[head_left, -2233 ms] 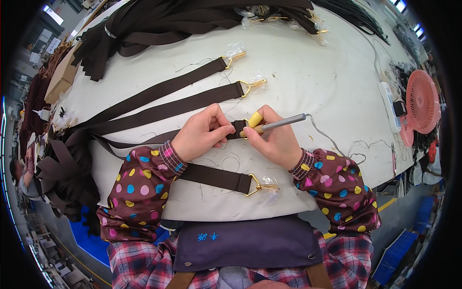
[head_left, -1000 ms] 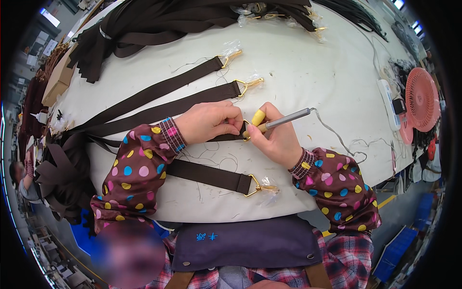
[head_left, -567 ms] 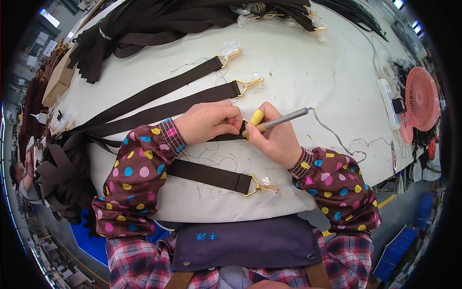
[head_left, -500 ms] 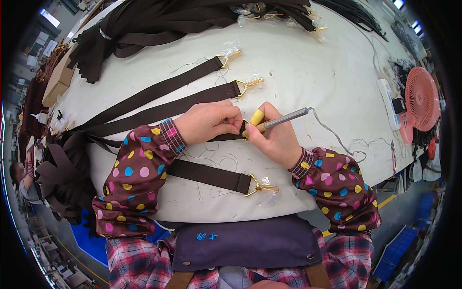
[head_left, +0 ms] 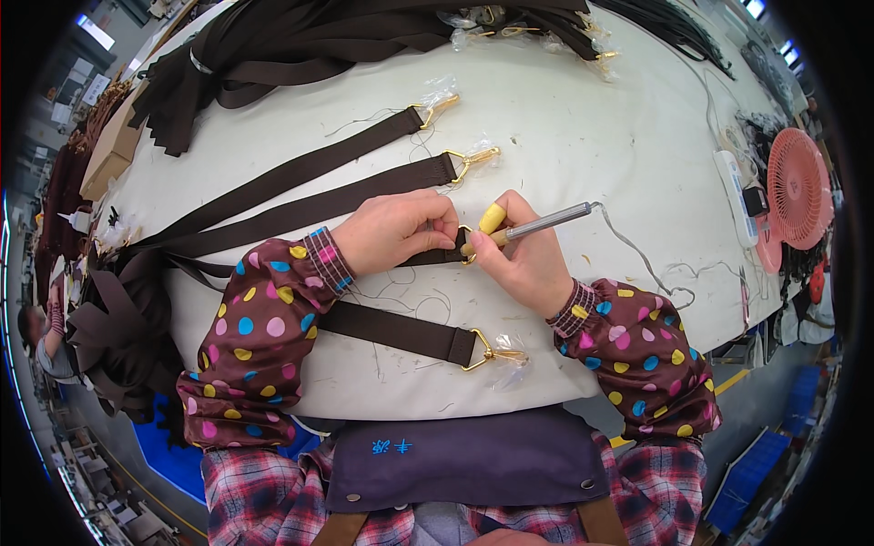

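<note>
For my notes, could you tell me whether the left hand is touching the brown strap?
Touching: the head view shows the left hand pinching the brown strap end.

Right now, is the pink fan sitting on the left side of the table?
No, the pink fan stands at the table's right edge, beyond the right hand that holds the corded tool.

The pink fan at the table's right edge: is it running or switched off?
Cannot tell. The pink fan stands behind its round grille, and a single picture shows neither blade movement nor any switch position.
</note>
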A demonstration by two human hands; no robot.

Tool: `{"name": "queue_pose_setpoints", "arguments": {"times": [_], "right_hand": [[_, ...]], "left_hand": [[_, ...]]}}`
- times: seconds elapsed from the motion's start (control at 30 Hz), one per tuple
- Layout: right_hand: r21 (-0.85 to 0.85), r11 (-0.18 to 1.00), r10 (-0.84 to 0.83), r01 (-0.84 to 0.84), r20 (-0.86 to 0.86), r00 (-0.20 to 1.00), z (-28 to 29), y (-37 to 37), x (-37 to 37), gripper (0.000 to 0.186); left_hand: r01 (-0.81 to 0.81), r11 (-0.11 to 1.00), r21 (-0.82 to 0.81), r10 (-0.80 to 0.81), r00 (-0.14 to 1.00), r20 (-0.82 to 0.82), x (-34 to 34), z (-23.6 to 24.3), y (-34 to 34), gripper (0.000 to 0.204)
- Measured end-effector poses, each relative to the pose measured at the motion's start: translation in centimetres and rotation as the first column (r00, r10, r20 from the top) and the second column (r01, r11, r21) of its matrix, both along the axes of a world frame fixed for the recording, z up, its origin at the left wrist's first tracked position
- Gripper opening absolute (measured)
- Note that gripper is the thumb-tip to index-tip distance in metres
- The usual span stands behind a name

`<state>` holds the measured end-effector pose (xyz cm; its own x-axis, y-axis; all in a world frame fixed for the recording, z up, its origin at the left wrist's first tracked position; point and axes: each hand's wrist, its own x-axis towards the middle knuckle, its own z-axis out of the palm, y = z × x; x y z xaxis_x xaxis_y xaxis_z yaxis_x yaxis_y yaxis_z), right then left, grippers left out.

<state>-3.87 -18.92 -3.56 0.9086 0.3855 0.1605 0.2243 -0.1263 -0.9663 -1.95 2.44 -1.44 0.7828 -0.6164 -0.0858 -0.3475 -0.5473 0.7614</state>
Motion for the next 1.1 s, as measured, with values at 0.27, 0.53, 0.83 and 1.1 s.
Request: {"name": "queue_pose_setpoints", "arguments": {"times": [0.27,0.53,0.83,1.1], "right_hand": [[0.015,1.000,-0.016,0.016,0.006,1.000,-0.18,0.10,-0.01,0.020],[-0.036,0.998,-0.059,0.059,0.021,0.998,-0.15,0.46,0.49,0.020],[-0.071,0.995,-0.070,0.072,0.030,0.997,-0.06,0.65,0.50,0.020],[-0.107,0.992,-0.067,0.072,0.048,0.997,0.38,0.65,0.43,0.020]], "left_hand": [[-0.046,0.999,-0.009,0.046,0.999,-0.018,-0.05,0.01,-0.25,0.010],[-0.171,0.983,-0.070,0.155,0.969,-0.192,0.10,0.51,-0.04,0.011],[-0.169,0.982,-0.085,0.155,0.977,-0.150,0.03,0.17,0.03,0.011],[-0.158,0.983,-0.098,0.145,0.981,-0.127,0.06,-0.09,0.07,0.010]]}}
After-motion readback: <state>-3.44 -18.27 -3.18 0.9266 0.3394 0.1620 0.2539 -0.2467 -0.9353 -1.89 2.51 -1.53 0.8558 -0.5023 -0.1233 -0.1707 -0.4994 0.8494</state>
